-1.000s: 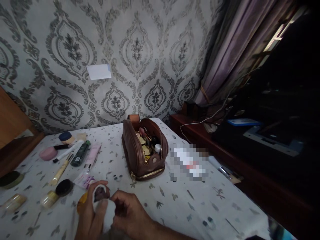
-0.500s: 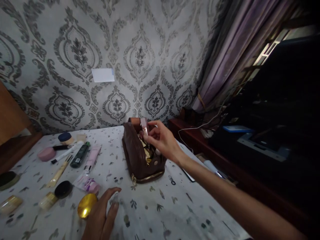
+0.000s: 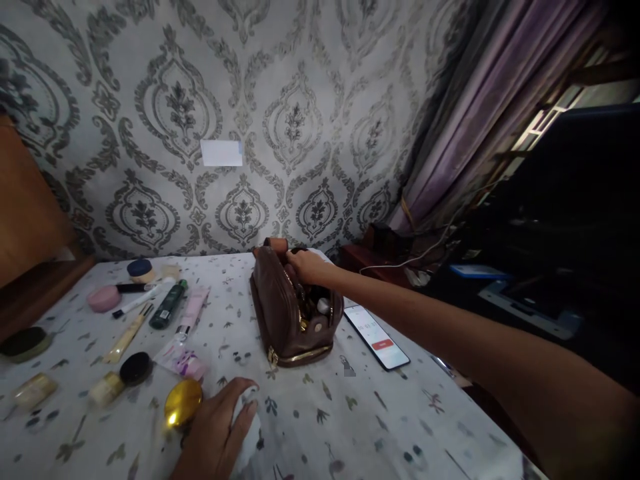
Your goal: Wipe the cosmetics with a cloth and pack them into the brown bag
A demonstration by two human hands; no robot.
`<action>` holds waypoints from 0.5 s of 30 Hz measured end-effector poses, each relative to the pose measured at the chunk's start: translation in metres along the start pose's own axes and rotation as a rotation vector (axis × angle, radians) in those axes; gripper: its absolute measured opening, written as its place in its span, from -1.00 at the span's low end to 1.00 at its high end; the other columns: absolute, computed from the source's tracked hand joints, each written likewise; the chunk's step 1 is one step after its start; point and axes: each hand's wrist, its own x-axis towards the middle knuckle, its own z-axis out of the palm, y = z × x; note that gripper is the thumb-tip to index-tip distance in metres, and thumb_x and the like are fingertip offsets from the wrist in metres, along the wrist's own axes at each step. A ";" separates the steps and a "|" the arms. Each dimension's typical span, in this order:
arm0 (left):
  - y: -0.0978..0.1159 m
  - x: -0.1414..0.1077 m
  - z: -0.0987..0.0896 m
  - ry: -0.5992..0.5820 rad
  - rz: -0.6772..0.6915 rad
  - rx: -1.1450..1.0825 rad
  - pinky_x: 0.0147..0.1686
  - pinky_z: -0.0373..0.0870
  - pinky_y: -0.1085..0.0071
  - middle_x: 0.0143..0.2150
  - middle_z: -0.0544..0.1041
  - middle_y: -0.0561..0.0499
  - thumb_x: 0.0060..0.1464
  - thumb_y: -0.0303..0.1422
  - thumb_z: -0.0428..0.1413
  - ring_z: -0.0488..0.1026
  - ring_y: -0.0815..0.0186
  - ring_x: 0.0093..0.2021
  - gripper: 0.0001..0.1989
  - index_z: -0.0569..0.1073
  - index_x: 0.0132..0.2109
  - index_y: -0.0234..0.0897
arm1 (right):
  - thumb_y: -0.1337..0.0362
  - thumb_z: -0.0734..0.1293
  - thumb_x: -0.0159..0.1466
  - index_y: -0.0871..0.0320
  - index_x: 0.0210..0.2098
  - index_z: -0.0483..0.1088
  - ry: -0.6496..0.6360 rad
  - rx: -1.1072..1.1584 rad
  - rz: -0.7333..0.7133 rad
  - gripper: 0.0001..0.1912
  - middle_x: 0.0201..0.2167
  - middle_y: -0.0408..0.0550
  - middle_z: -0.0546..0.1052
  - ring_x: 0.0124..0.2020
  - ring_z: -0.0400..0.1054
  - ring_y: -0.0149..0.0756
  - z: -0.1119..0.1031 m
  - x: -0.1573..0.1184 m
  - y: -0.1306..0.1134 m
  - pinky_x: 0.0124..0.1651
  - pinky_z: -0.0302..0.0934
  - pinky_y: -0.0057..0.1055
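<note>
A brown makeup bag (image 3: 273, 300) stands unzipped on the patterned cloth, with gold and white-capped items (image 3: 323, 306) showing inside. My right hand (image 3: 307, 267) reaches into its far end; the fingers are hidden there, so their hold cannot be seen. Near the front, my left hand (image 3: 217, 427) is closed with thumb and forefinger around a crumpled white piece (image 3: 249, 427), like tissue or cloth. Just left of that hand lies a round gold compact (image 3: 183, 403). Behind it are a floral-printed tube (image 3: 183, 360) and a pink tube (image 3: 194, 308).
Several cosmetics lie on the left, among them a dark green bottle (image 3: 169, 305), a pink round case (image 3: 103, 298), a blue-lidded jar (image 3: 141, 271) and a black lid (image 3: 136, 369). A lit phone (image 3: 377, 338) rests right of the bag, under my right forearm. The patterned wall rises behind.
My right hand, which held a small pink-capped bottle above the bag, has gone down into it. The bottle is out of sight. The view has shifted a little and the phone shows more.
</note>
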 end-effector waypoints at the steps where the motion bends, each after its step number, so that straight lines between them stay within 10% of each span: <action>1: 0.000 0.000 0.000 0.000 0.013 0.015 -0.13 0.50 0.29 -0.19 0.65 -0.06 0.28 -0.06 -0.09 0.60 0.13 -0.17 -0.61 0.53 -0.11 -0.15 | 0.20 0.31 0.38 0.24 0.12 0.34 -0.019 -0.015 0.018 -0.62 0.01 0.11 0.49 -0.04 0.44 -0.15 0.000 0.004 -0.002 0.00 0.36 -0.14; 15: -0.012 0.002 0.001 0.014 0.239 0.144 -0.22 0.54 0.44 -0.22 0.66 0.03 0.32 -0.15 -0.08 0.62 0.25 -0.25 -0.70 0.51 -0.11 -0.11 | 0.16 0.34 0.36 0.20 0.07 0.38 -0.073 -0.034 0.118 -0.65 0.03 0.05 0.46 -0.04 0.43 -0.18 -0.002 0.018 -0.008 -0.01 0.39 -0.13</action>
